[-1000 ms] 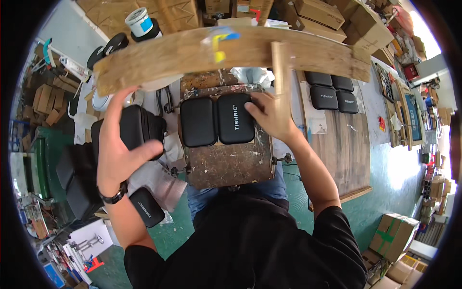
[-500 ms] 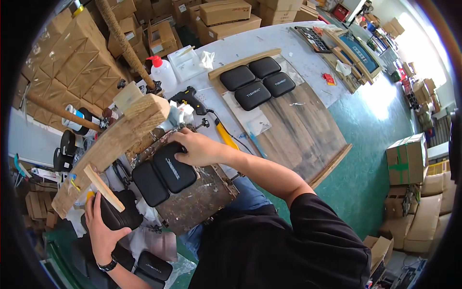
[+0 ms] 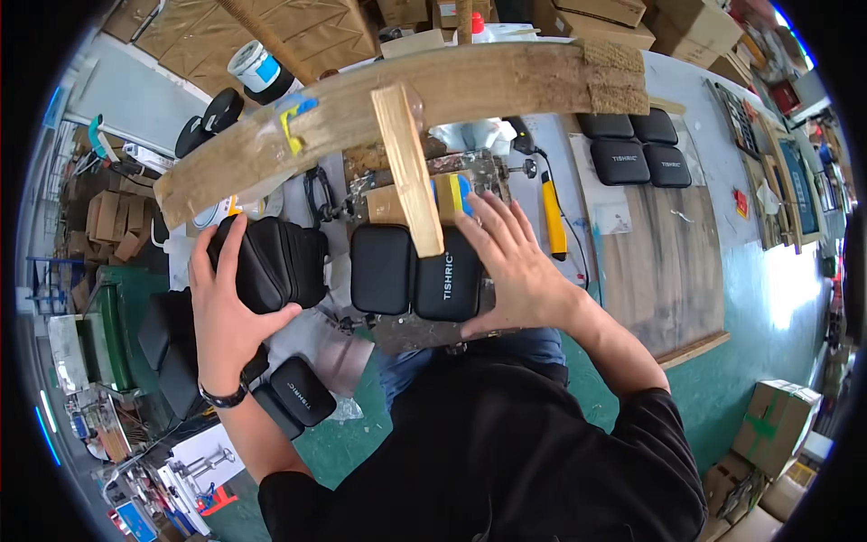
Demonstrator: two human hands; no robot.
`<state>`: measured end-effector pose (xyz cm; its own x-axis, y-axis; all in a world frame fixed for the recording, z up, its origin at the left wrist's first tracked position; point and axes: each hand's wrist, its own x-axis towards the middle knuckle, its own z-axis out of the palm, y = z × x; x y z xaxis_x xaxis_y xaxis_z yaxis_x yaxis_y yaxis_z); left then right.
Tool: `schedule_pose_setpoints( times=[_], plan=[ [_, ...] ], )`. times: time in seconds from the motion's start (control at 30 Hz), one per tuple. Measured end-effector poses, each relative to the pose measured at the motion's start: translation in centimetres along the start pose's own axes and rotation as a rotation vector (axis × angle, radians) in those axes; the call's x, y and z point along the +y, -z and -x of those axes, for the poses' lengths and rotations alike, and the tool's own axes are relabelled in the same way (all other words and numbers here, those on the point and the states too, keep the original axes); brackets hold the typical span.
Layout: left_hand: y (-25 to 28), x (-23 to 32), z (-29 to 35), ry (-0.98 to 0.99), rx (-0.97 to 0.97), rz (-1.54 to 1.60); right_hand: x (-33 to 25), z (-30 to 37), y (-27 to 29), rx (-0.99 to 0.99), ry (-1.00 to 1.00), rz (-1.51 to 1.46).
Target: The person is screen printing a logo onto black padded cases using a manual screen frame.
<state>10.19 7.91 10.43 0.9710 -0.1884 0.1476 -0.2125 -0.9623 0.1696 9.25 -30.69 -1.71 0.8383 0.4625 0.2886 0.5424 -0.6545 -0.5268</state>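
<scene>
Two black zip cases lie side by side on a stained work board (image 3: 406, 339): a plain left case (image 3: 380, 271) and a right case (image 3: 449, 287) with white lettering. My right hand (image 3: 524, 275) is at the right case's outer edge, fingers spread past its far corner and thumb by its near corner. My left hand (image 3: 226, 312) grips a stack of black cases (image 3: 262, 262) left of the board, fingers over its left side and thumb along the front. A wooden stick (image 3: 406, 172) on a beam partly covers both board cases.
The wooden beam (image 3: 506, 81) crosses above the work. On the table at right, several finished-looking cases (image 3: 620, 163) rest on a wooden panel (image 3: 659, 271). A yellow-handled tool (image 3: 553, 217) lies between. Further black cases (image 3: 302, 390) sit low at left.
My view has turned. My right hand has slid off the top of the lettered case to its right edge, and its fingers have spread. My left hand stays at the stack.
</scene>
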Motion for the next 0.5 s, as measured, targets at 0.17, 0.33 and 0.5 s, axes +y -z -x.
schedule_pose_setpoints(
  times=[0.17,0.33,0.5],
  plan=[
    [0.5,3.8,2.3,-0.152,-0.018,0.008,-1.7,0.6,-2.1,-0.114,-0.048,0.138],
    [0.4,6.2,2.8,-0.29,-0.054,0.058,-1.5,1.7,-1.6,0.018,0.051,0.168],
    [-0.1,6.6,3.3,-0.301,-0.075,0.085,5.4,7.7,6.4,0.26,0.08,0.348]
  ],
)
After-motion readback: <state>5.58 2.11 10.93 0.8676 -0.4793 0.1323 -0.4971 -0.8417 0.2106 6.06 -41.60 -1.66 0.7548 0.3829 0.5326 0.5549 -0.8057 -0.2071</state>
